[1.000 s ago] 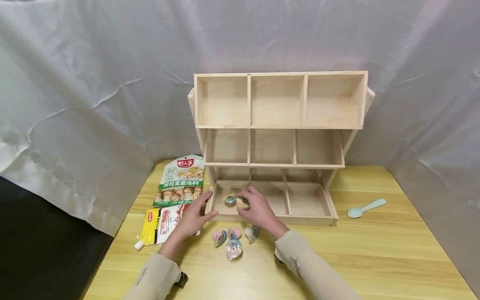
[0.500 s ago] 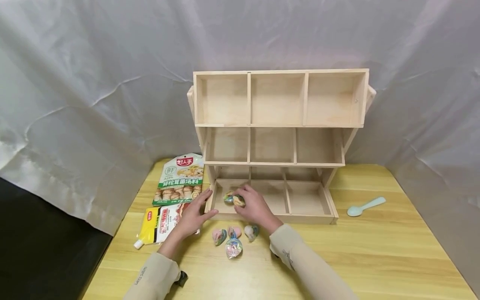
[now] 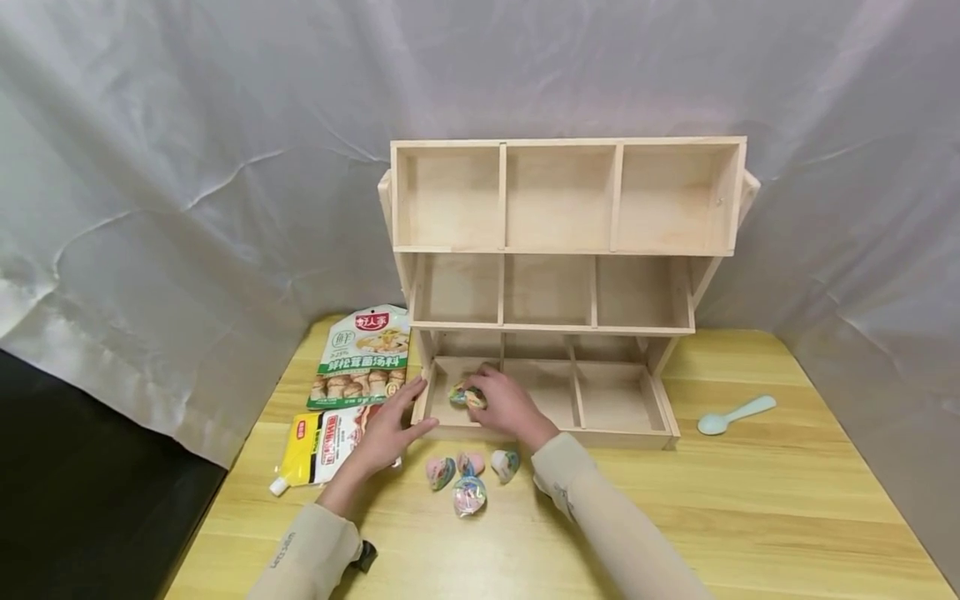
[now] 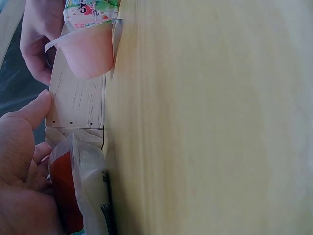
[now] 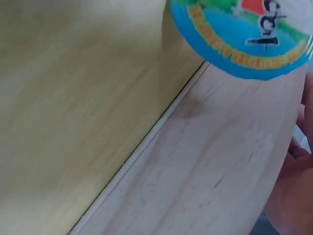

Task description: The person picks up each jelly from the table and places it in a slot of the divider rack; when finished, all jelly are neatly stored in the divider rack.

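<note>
My right hand pinches a small jelly cup in the bottom-left compartment of a three-tier wooden rack. Close against it, another jelly cup lies in that compartment. The left hand touches the rack's lower left corner, its thumb extended along the wood in the left wrist view. Several more jelly cups lie on the table in front; a pink one shows in the left wrist view, a blue-lidded one in the right wrist view.
Left of the rack lie a green-and-white mushroom soup packet and a yellow-and-white spouted pouch, close to the left hand. A pale blue spoon lies on the table to the right. Grey cloth hangs behind.
My right hand has shifted slightly left and deeper into the compartment, bringing its jelly cup against the other one. The left hand stays at the rack's corner.
</note>
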A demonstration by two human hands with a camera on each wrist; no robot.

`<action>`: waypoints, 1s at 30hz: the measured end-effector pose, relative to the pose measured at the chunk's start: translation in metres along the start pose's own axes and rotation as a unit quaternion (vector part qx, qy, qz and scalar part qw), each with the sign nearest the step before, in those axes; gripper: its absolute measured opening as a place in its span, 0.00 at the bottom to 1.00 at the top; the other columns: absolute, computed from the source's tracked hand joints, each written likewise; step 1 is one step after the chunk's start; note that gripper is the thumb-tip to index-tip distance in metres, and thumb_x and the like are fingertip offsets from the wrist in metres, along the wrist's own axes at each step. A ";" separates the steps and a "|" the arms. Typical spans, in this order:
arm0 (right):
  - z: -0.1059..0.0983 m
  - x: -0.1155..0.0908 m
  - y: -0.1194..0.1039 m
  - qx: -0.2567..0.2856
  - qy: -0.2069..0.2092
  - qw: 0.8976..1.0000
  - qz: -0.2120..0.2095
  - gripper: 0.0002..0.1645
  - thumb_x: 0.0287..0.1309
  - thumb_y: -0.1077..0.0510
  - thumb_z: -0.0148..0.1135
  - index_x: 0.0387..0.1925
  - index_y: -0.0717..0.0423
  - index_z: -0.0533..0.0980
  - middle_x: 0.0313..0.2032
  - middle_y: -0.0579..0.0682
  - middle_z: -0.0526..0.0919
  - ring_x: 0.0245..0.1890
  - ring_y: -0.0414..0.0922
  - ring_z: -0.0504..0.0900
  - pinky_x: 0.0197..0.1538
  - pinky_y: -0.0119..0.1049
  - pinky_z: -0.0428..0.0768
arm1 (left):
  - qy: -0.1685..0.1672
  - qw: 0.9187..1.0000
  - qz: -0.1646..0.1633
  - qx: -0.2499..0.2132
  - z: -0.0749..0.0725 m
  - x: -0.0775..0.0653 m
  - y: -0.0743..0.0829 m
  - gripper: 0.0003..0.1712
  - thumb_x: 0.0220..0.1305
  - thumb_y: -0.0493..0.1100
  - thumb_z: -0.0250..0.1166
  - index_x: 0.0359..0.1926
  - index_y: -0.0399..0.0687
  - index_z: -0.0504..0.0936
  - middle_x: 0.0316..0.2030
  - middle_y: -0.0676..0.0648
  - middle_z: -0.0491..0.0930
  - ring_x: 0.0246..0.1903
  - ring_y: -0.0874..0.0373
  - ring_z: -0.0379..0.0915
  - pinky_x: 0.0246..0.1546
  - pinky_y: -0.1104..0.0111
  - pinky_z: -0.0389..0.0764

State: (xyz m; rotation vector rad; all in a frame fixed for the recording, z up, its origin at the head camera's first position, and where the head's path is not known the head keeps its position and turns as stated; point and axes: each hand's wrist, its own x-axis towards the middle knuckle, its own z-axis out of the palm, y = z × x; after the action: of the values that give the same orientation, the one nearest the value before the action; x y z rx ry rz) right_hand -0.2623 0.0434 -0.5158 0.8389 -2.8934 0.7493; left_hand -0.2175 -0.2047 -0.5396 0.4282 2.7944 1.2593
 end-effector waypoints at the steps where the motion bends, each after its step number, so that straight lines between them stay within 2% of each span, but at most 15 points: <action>1: 0.000 0.002 0.001 -0.001 0.000 1.000 -0.002 0.23 0.55 0.57 0.78 0.54 0.52 0.84 0.49 0.48 0.81 0.43 0.46 0.83 0.49 0.41 0.85 | 0.001 1.000 0.003 0.001 -0.001 0.001 0.000 0.46 0.70 0.60 0.67 0.81 0.53 0.59 0.81 0.43 0.54 0.79 0.39 0.50 0.76 0.38 0.55; 5: 0.001 0.010 0.004 0.005 0.004 1.000 -0.006 0.23 0.54 0.57 0.78 0.54 0.51 0.84 0.48 0.49 0.81 0.43 0.46 0.83 0.49 0.42 0.85 | 0.006 1.000 0.008 0.001 -0.004 0.004 0.002 0.46 0.70 0.60 0.67 0.80 0.53 0.60 0.81 0.42 0.55 0.79 0.39 0.50 0.76 0.38 0.55; 11: 0.005 0.012 0.006 0.022 0.006 1.000 0.004 0.25 0.54 0.57 0.78 0.55 0.50 0.82 0.55 0.49 0.81 0.50 0.50 0.84 0.55 0.47 0.85 | 0.001 1.000 0.003 0.004 -0.003 0.003 0.002 0.45 0.71 0.58 0.67 0.81 0.53 0.59 0.81 0.42 0.54 0.79 0.38 0.49 0.76 0.38 0.54; 22: 0.008 0.011 0.004 0.018 0.002 1.000 0.002 0.21 0.54 0.57 0.79 0.49 0.49 0.81 0.60 0.49 0.81 0.55 0.52 0.83 0.61 0.49 0.82 | 0.003 1.000 0.000 0.003 -0.001 0.003 0.003 0.44 0.70 0.55 0.68 0.80 0.51 0.59 0.81 0.43 0.54 0.80 0.39 0.49 0.77 0.39 0.53; 30: 0.006 0.010 0.004 0.015 -0.007 1.000 -0.016 0.23 0.50 0.56 0.82 0.47 0.49 0.82 0.58 0.51 0.82 0.55 0.52 0.83 0.62 0.49 0.82 | -0.003 1.000 -0.011 0.000 -0.001 0.000 0.004 0.45 0.70 0.56 0.68 0.81 0.53 0.59 0.81 0.43 0.54 0.80 0.40 0.49 0.77 0.39 0.53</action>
State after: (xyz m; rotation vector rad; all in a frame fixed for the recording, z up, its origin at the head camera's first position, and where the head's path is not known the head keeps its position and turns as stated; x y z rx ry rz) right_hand -0.2722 0.0391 -0.5217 0.8946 -2.8810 0.7899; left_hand -0.2164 -0.2028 -0.5359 0.3997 2.7865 1.2526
